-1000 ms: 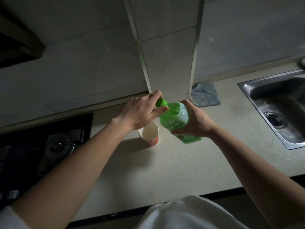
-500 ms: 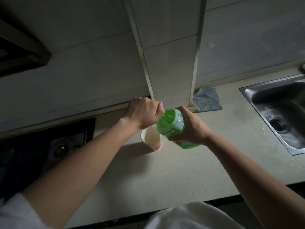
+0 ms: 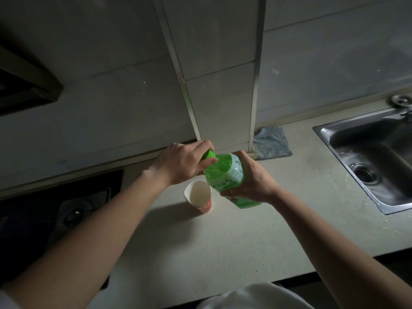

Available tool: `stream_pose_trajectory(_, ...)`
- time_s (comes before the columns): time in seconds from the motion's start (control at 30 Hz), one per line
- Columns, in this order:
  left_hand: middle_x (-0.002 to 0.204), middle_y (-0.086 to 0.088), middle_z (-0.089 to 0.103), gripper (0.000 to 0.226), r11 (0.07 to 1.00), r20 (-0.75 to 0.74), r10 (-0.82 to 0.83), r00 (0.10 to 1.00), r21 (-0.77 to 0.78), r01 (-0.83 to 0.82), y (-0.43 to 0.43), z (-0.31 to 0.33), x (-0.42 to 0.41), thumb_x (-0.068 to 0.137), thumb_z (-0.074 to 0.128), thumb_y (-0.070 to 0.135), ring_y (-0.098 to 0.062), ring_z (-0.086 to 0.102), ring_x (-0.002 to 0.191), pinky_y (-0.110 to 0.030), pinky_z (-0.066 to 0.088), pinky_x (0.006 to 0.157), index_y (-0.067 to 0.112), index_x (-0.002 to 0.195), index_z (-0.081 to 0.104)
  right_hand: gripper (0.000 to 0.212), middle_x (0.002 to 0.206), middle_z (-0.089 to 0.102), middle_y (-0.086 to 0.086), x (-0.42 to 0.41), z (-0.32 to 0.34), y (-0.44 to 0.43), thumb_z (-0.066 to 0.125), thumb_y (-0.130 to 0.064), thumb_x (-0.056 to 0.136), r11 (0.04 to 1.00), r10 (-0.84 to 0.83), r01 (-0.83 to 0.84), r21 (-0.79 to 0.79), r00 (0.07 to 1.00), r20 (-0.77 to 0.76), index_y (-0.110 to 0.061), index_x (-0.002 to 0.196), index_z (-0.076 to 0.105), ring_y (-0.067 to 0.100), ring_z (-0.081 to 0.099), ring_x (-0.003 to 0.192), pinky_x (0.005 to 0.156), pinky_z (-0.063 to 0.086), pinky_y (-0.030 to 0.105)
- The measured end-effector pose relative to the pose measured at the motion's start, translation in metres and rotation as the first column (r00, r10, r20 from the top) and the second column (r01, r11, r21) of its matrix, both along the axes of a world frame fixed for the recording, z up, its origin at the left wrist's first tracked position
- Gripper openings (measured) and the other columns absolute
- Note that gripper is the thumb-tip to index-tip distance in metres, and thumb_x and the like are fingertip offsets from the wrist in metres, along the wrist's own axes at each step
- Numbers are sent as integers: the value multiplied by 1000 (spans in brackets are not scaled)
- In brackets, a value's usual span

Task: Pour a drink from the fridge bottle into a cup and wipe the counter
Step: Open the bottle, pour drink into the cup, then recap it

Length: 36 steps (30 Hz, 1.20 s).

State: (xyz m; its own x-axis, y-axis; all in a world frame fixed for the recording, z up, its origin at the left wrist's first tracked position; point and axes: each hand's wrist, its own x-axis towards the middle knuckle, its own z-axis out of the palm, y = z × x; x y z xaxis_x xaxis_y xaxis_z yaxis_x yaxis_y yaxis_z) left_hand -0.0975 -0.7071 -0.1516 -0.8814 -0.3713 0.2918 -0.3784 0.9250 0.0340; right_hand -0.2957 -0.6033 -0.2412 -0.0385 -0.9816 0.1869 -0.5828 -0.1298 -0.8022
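From the head view, the green bottle (image 3: pixel 225 175) sits in the middle of the frame, held over the pale bench (image 3: pixel 223 241). Its long axis is tilted: the green cap (image 3: pixel 208 154) points toward the upper left, at the tiled wall, and the base points toward the lower right. The right hand (image 3: pixel 252 181) grips the labelled body from the right side, fingers wrapped round it, thumb on top. The left hand (image 3: pixel 182 163) comes in from the left, its fingers and thumb clamped round the cap. I cannot tell whether the bottle's base touches the bench.

A paper cup (image 3: pixel 198 195) stands upright on the bench just below the left hand. Its mouth is open and its white inside is visible, with a red band near the bottom. The bottle's side overlaps the cup's right rim in the frame.

A grey-blue cloth (image 3: pixel 272 141) lies crumpled on the bench against the wall, up and right of the bottle. A steel sink (image 3: pixel 374 157) fills the right edge of the frame, well apart from the cup. A dark stove (image 3: pixel 73 212) lies at the lower left, and a range hood (image 3: pixel 22 85) juts in at the upper left.
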Motion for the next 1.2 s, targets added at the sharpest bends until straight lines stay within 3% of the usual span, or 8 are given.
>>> stream_pose_trajectory(0.13, 65, -4, 65, 23, 1000, -92, 30, 995, 8, -30, 2, -6, -10, 92, 38, 31, -37, 61, 52, -35, 47, 42, 16, 83, 53, 80, 100, 56, -19, 3, 3, -3, 95, -34, 53, 1000, 19, -20, 4, 1000, 7, -20, 116, 48, -8, 57, 89, 70, 45, 5)
stream_pose_trajectory(0.2, 60, -8, 63, 27, 994, -72, 104, 992, 44, -101, 1, -4, -19, 93, 33, 31, -37, 60, 51, -37, 47, 44, 16, 80, 52, 78, 101, 58, -18, 4, 1, -3, 95, -34, 53, 1000, 1, -2, 21, 1000, 30, -24, 114, 46, -6, 58, 90, 70, 46, 8)
stream_pose_trajectory(0.4, 76, -17, 67, 47, 959, 145, 270, 952, 49, -279, 5, -9, -30, 103, 29, 37, -37, 65, 71, -35, 41, 58, 11, 82, 63, 81, 104, 58, -5, 1, -11, -3, 94, -34, 52, 1000, -27, 27, -3, 997, -71, -14, 117, 49, 9, 56, 87, 71, 41, 9)
stream_pose_trajectory(0.63, 92, 1, 66, 42, 997, 141, 18, 990, 72, -29, -5, 3, -11, 98, 28, 58, -25, 64, 71, -34, 49, 60, 21, 103, 47, 80, 105, 57, -16, -8, -15, 3, 95, -33, 53, 999, -13, 12, 37, 1000, 24, -20, 117, 48, -5, 57, 94, 73, 46, 7)
stream_pose_trajectory(0.77, 68, -1, 56, 36, 993, 41, -84, 996, -74, 87, -11, -7, -11, 96, 36, 45, -29, 57, 53, -27, 35, 46, 15, 84, 52, 81, 109, 60, -10, -5, -12, 2, 94, -34, 55, 998, 44, -46, 47, 998, 46, -20, 120, 47, 3, 61, 96, 77, 53, 20)
stream_pose_trajectory(0.97, 59, -3, 63, 40, 997, -80, 54, 995, -58, -59, -10, -19, -15, 89, 35, 37, -27, 58, 50, -29, 42, 47, 14, 69, 62, 78, 104, 61, -12, 3, -11, 1, 95, -33, 54, 999, 29, -31, 21, 997, 77, -25, 115, 47, 2, 61, 91, 73, 52, 19)
stream_pose_trajectory(1.07, 59, -7, 65, 51, 987, -56, 154, 986, -31, -156, -7, -22, -14, 90, 29, 44, -31, 62, 54, -31, 45, 49, 14, 70, 64, 79, 102, 58, -17, 4, -12, 0, 96, -31, 52, 1000, 5, -5, -2, 999, 54, -26, 114, 46, -4, 58, 91, 71, 45, 8)
stream_pose_trajectory(1.2, 71, -1, 64, 54, 983, 30, 181, 983, -10, -181, -5, -18, -14, 95, 22, 65, -27, 63, 62, -29, 37, 52, 21, 80, 49, 81, 104, 59, -15, -1, -16, 0, 96, -31, 50, 1000, -11, 11, 1, 999, 42, -24, 114, 47, -1, 59, 93, 73, 49, 14)
